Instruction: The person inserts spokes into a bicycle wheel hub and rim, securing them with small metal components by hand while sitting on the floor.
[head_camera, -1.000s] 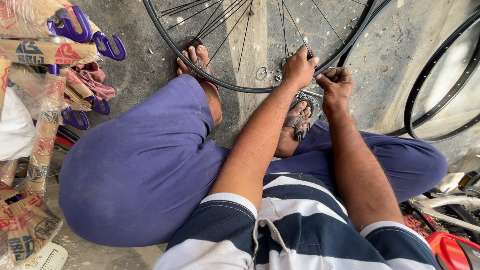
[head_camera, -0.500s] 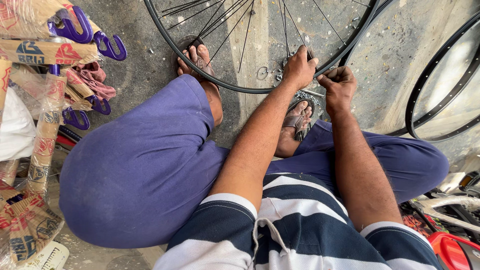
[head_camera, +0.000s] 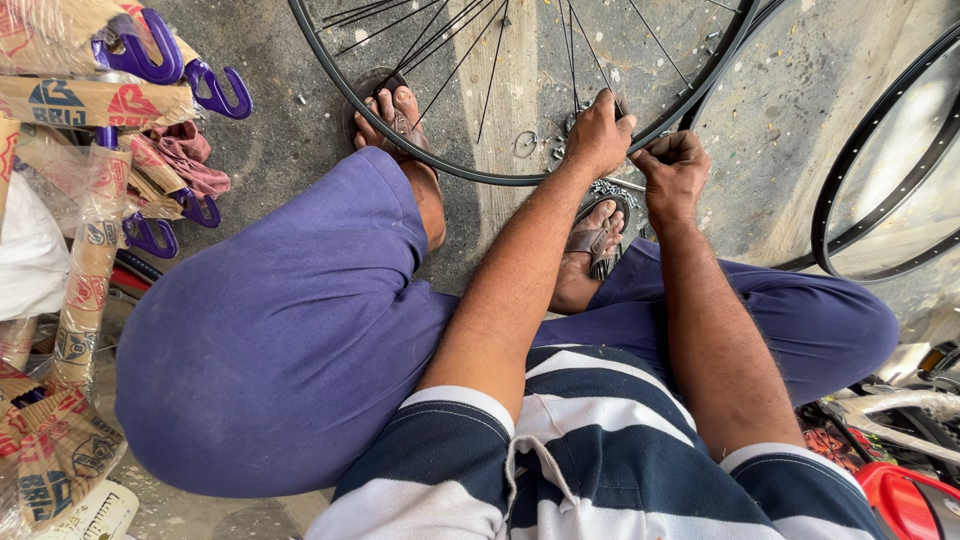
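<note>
The left hand (head_camera: 598, 133) is closed around the rim of the bicycle wheel (head_camera: 420, 150) standing on the concrete floor (head_camera: 280, 130), the right hand (head_camera: 675, 172) is curled beside it on something small — what it pinches I cannot tell — and many spokes (head_camera: 470, 55) already sit in place.

Left hand (head_camera: 598, 135) fingers curled; right hand (head_camera: 674, 172) fisted, close beside.

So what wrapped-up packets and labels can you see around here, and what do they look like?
Paper-wrapped bundles: stacked at far left, long tan rolls with red and blue printed labels, under clear film.
Purple hooks: curved plastic ends poking from those bundles, upper left.
White container: bottom left corner, pale with small dark print, only partly seen.
No screens or signs in view.
</note>
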